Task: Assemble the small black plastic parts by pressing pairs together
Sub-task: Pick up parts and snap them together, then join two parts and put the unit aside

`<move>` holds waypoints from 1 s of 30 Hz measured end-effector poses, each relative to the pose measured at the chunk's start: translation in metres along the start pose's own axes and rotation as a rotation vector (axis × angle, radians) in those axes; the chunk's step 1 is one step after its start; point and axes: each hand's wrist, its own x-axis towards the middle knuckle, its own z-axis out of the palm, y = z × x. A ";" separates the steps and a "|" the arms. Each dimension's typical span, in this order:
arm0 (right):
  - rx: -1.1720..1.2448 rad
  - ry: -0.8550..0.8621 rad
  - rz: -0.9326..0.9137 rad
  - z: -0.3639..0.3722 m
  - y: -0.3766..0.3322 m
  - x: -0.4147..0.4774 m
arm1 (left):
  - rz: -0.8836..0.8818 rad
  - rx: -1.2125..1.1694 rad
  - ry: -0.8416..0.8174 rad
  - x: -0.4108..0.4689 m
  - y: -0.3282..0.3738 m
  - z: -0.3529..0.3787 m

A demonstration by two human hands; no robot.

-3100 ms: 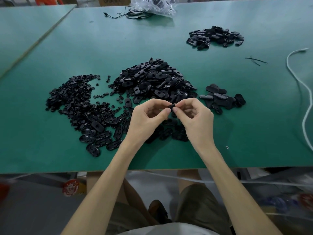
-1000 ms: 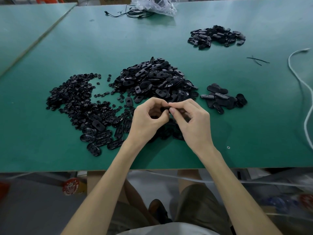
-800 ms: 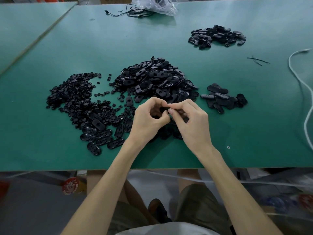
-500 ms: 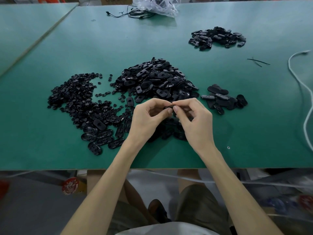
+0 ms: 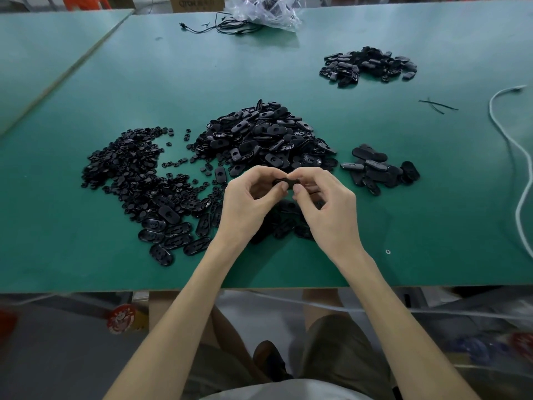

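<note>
My left hand (image 5: 248, 204) and my right hand (image 5: 328, 210) meet above the green table (image 5: 403, 203), and both pinch one small black oval part (image 5: 284, 183) between thumbs and fingertips. Most of that part is hidden by my fingers. Behind my hands lies a big heap of oval black parts (image 5: 259, 137). To the left spreads a pile of tiny round black pieces (image 5: 127, 166), with several oval shells (image 5: 173, 235) at its near end. A small group of oval parts (image 5: 380, 171) lies to the right.
Another pile of black parts (image 5: 369, 66) sits at the far right. A white cord (image 5: 516, 157) runs along the right side. A clear plastic bag (image 5: 265, 8) and black wires (image 5: 222, 26) lie at the far edge. The table's front edge is near my forearms.
Both hands stayed together over the same spot, fingers working on the pinched part. The part now shows a bit more between the fingertips.
</note>
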 end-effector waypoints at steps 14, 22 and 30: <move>0.168 0.393 0.409 -0.007 0.016 0.007 | -0.062 0.022 0.083 -0.001 0.001 -0.001; 0.196 0.413 0.444 -0.007 0.019 0.006 | -0.074 0.055 0.078 -0.002 0.007 0.000; -0.126 0.261 0.288 -0.005 0.009 0.006 | -0.058 0.067 0.117 -0.002 0.008 -0.003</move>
